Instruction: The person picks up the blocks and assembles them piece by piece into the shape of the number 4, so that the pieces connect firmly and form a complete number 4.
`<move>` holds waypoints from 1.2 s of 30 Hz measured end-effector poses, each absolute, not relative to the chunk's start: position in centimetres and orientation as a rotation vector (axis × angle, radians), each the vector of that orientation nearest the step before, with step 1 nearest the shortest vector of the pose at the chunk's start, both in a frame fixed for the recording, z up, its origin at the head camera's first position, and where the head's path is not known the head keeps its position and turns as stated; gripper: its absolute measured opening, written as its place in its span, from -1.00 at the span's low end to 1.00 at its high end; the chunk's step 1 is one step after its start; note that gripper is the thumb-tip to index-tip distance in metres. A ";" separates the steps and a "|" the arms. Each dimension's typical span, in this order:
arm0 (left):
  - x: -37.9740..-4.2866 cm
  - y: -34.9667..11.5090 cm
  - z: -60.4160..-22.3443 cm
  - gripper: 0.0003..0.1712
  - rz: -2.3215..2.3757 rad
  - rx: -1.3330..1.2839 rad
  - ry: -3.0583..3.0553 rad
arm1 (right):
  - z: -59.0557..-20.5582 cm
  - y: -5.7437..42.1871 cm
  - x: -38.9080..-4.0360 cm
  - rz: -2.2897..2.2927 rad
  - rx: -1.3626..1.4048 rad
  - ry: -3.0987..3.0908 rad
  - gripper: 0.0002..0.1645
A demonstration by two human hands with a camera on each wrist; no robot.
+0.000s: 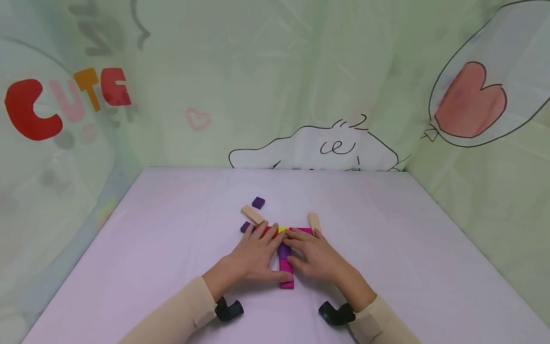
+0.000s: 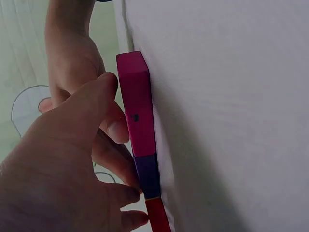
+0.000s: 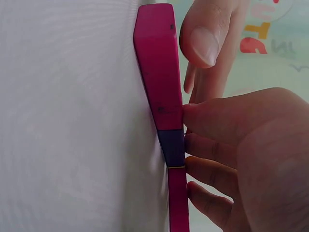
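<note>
Coloured wooden blocks lie on the table in a T shape. Its crossbar has a red block (image 1: 269, 230), a yellow block (image 1: 282, 230) and a magenta block (image 1: 306, 230); a purple block (image 1: 284, 251) and another magenta block (image 1: 285, 265) make the stem. My left hand (image 1: 253, 257) spreads its fingers over the red end, its thumb reaching across the stem's magenta block (image 2: 137, 106). From the other side, the fingertips of my right hand (image 1: 320, 258) rest at the yellow and magenta blocks of the bar. Its thumb lies against the stem, near the purple block (image 3: 172, 146).
Beyond the left hand lie a plain wooden block (image 1: 252, 214) and a small dark purple block (image 1: 259, 203); a second purple block (image 1: 245, 227) sits by the left fingers. Another plain block (image 1: 314, 220) stands just past the right hand. A printed curtain (image 1: 258, 95) surrounds the white table (image 1: 386, 215).
</note>
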State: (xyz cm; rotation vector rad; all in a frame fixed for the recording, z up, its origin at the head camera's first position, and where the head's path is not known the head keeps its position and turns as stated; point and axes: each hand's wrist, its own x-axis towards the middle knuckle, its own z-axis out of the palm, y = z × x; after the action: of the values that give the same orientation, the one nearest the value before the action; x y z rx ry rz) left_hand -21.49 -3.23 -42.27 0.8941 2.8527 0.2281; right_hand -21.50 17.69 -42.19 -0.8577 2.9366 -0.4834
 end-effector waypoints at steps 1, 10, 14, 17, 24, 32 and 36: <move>-21.5 -3.2 -42.3 0.25 0.235 0.894 2.848 | -42.2 17.7 -21.5 -0.487 -0.864 2.938 -0.39; -21.7 -3.0 -42.7 0.27 0.208 0.919 2.845 | -42.4 17.6 -21.5 -0.479 -0.850 2.940 -0.40; -21.6 -3.0 -42.7 0.28 0.191 0.933 2.859 | -42.3 17.6 -21.5 -0.484 -0.840 2.935 -0.39; -21.6 -3.1 -42.7 0.28 0.181 0.942 2.869 | -42.2 17.5 -21.5 -0.479 -0.830 2.933 -0.38; -21.7 -3.1 -42.7 0.27 0.175 0.960 2.865 | -42.0 17.6 -21.5 -0.464 -0.815 2.947 -0.37; -21.6 -3.0 -42.9 0.27 0.216 0.948 2.858 | -41.9 17.6 -21.4 -0.470 -0.822 2.942 -0.37; -21.6 -3.1 -43.0 0.27 0.218 0.953 2.859 | -42.1 17.5 -21.4 -0.493 -0.817 2.945 -0.38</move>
State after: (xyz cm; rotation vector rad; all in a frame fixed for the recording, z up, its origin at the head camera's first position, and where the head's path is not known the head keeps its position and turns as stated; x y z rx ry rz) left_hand -21.61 -3.10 -42.96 0.9530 2.8589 0.2176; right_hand -21.39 17.48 -42.14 -0.8170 2.9449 -0.4926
